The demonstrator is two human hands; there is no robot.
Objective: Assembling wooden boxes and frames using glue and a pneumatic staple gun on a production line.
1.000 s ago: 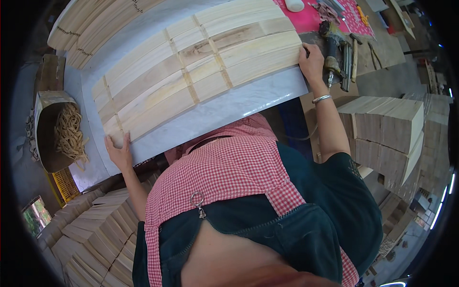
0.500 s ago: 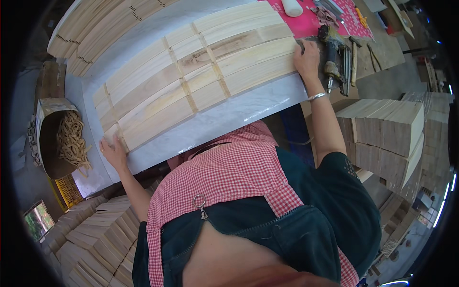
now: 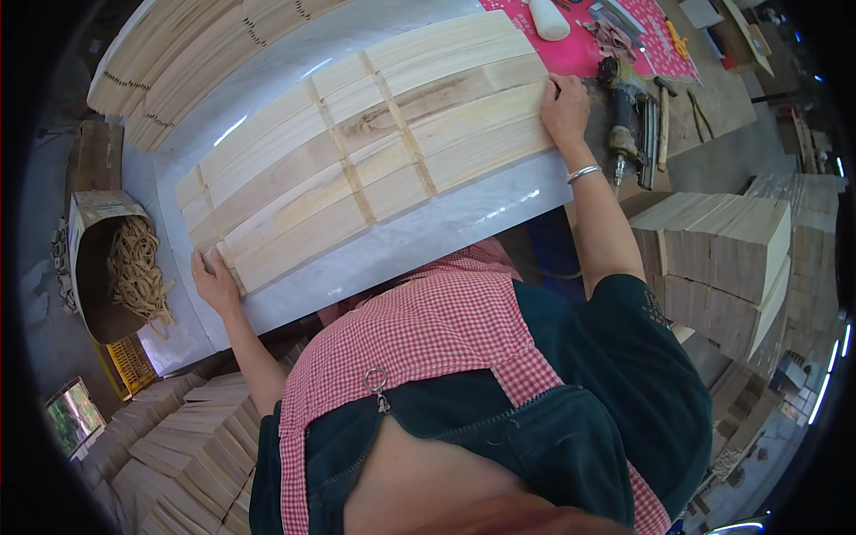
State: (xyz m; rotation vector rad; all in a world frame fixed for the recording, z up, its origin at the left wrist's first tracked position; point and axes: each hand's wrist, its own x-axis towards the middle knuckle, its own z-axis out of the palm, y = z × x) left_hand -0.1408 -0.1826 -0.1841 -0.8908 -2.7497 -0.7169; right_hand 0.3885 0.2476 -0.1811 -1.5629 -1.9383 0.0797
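Note:
Pale wooden boards (image 3: 294,209) lie side by side in a long slanting block on the table, with narrow tan bands (image 3: 350,174) running across them. At the block's near left corner is my left hand (image 3: 217,282), its fingers bent over the end and pressed to the wood. My right hand (image 3: 565,111) grips the far right end, fingers curled over the top edge. Both hands hold the same block between them, one at each end. The undersides of the boards are hidden.
A box (image 3: 89,294) of tan loops stands left. Behind the block are stacked slats (image 3: 178,80). To the right lie a nail gun (image 3: 622,111), a hammer (image 3: 662,125) and a white bottle (image 3: 548,20) on pink cloth (image 3: 571,59). More wood stacks (image 3: 713,236) stand right and lower left.
The view has shifted slightly. My right hand has edged a little left along with the block's right end, and both hands keep their hold on the boards.

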